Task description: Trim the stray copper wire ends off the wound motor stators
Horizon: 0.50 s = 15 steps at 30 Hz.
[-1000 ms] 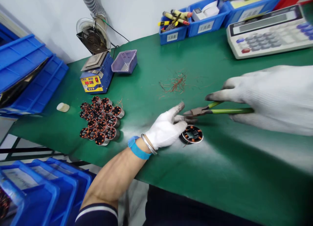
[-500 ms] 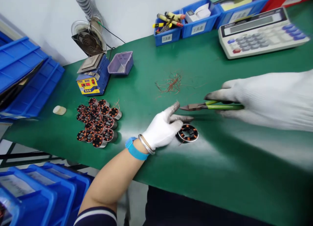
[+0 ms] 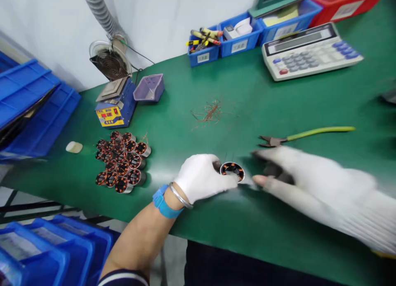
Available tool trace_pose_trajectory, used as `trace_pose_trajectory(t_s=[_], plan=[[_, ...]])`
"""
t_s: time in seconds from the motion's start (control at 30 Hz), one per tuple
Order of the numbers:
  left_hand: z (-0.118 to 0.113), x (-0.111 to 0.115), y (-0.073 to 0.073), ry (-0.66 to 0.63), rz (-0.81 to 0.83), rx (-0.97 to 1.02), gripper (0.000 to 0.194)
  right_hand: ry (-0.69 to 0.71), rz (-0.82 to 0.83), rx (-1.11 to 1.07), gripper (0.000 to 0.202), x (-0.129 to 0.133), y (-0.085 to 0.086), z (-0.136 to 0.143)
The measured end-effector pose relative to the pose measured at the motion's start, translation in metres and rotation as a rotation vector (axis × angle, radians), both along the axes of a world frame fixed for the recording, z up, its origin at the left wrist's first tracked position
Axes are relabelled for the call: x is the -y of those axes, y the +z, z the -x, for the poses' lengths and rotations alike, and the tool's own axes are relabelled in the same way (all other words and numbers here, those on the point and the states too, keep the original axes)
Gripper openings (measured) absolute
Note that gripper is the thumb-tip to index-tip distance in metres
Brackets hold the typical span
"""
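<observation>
My gloved left hand grips a round motor stator with copper windings, the thumb at its near side. The stator's left side is hidden by the glove. To its right, my gloved right hand is slightly blurred, its fingers apart and nothing seen between them. Just above that hand, cutting pliers with green handles lie on the table, jaws parted and pointing left; the glove may cover part of them. Cut copper wire scraps lie in a small heap farther back.
Several stators stand grouped at left, beside a white lump. Behind them are a blue soldering pot unit and a purple tray. A calculator and tool boxes line the back. Blue bins flank the table.
My right hand has let go of the pliers, which now lie on the table, and has moved down toward the stator. My left hand has closed on the stator.
</observation>
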<state>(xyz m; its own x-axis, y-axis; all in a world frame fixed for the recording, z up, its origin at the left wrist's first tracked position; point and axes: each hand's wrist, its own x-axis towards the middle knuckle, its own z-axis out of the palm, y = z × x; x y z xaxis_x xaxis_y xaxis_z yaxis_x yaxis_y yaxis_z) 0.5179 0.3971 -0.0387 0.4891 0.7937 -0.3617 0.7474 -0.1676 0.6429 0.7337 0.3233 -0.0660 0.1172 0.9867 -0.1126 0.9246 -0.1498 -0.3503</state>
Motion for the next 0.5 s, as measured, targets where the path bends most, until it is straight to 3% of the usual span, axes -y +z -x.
trace_pose_trajectory(t_s=[0.07, 0.17, 0.33, 0.5], plan=[[-0.001, 0.001, 0.002, 0.026, 0.009, -0.014, 0.031, -0.014, 0.128, -0.254, 0.071, -0.006, 0.000, 0.022], [-0.001, 0.002, 0.003, 0.045, 0.033, 0.033, 0.029, 0.014, 0.073, -0.530, 0.060, -0.013, -0.012, 0.033], [0.000, 0.002, -0.001, 0.100, 0.143, 0.169, 0.030, 0.010, -0.045, -0.683, 0.042, -0.009, -0.021, 0.034], [-0.005, 0.006, -0.015, 0.202, 0.059, 0.245, 0.028, -0.084, 0.028, -0.805, 0.046, -0.008, -0.017, 0.041]])
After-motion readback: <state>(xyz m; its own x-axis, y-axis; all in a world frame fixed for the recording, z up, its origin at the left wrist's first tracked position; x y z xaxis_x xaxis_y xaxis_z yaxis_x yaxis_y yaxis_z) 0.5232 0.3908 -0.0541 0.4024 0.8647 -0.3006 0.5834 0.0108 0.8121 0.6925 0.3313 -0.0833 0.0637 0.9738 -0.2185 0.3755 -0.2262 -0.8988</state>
